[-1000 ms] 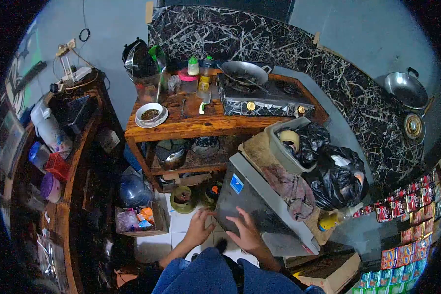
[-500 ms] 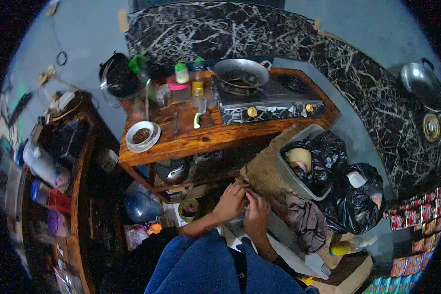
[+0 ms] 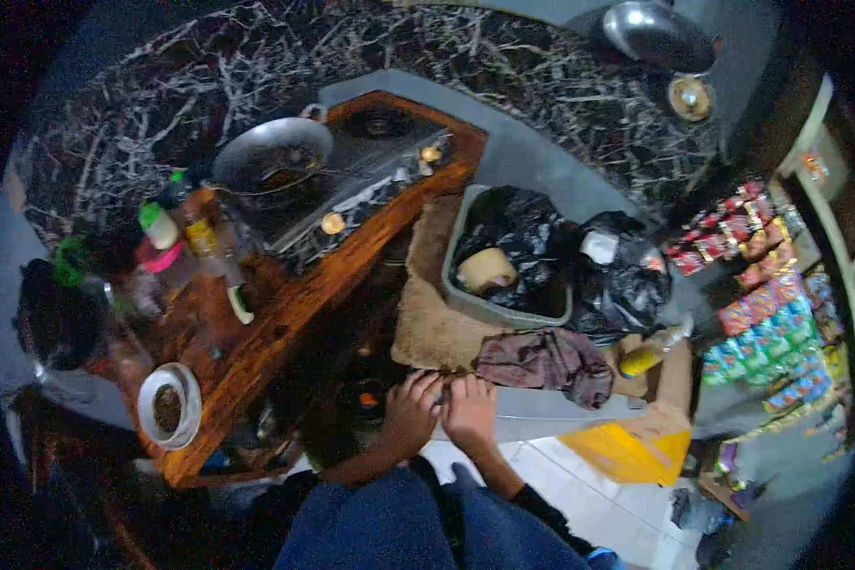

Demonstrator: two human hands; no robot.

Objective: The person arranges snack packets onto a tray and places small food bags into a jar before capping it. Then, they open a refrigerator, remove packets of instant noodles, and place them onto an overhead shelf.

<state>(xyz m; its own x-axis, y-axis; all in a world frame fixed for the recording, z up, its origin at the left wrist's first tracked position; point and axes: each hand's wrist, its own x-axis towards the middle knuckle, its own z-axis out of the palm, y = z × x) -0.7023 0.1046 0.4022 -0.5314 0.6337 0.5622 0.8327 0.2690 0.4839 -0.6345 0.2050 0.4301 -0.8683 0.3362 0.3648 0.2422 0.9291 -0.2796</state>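
Note:
My left hand [image 3: 413, 410] and my right hand [image 3: 468, 410] are side by side at the near edge of a brown mat [image 3: 430, 328], low in the middle of the view. The fingers of both are curled in and nearly touch. A small dark bit shows between the fingertips, too unclear to name. A crumpled dark checked cloth [image 3: 546, 366] lies just right of my right hand. Behind it stands a grey plastic bin [image 3: 508, 312] holding a black bag and a roll of tape [image 3: 486, 270].
A wok [image 3: 274, 157] sits on the stove upon a wooden table [image 3: 285, 318], with a knife [image 3: 240, 304], bottles and a white bowl [image 3: 169, 407]. To the right are a black bag [image 3: 622, 285], a yellow-bottomed bottle [image 3: 651, 351], a yellow box [image 3: 636, 451] and hanging sachets [image 3: 760, 332].
The view has swung to the right, so the stove and table slide left and tilt. My hands have gone from overlapping by the mat's corner to side by side at its near edge.

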